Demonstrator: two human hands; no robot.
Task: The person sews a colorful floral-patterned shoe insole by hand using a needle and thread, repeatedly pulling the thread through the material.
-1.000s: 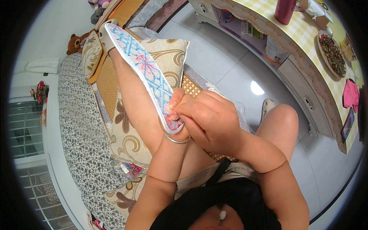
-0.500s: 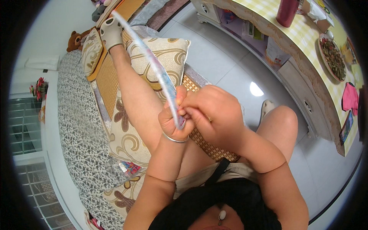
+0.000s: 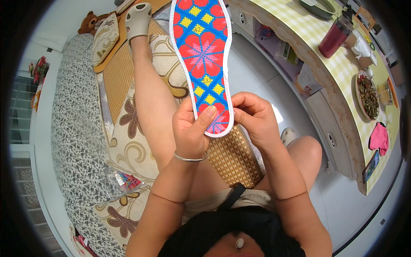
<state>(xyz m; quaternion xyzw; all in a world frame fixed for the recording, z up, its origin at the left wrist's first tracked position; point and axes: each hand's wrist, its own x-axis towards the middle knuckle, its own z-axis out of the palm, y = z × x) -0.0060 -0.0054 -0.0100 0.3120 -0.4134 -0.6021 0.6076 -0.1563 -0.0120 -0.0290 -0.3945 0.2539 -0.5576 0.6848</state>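
An embroidered insole [image 3: 203,55], patterned with red flowers, blue bands and yellow diamonds inside a white edge, is held up with its patterned face showing. My left hand [image 3: 188,132] is closed on its lower end, thumb pressed on the face and the other fingers hidden behind. Against the lower right edge, my right hand [image 3: 259,122] has thumb and fingertips pinched together. Whatever they hold, if anything, is too small to make out.
On the couch at left lies a clear plastic bag [image 3: 124,182] with colourful contents. A long table [image 3: 342,81] at right bears a dark red bottle [image 3: 335,39], a plate of food [image 3: 367,95], a pink cloth [image 3: 378,138] and a phone [image 3: 370,166].
The insole has turned from edge-on to face-on. My right hand has moved away from my left, down to the insole's right edge, while the left keeps its grip.
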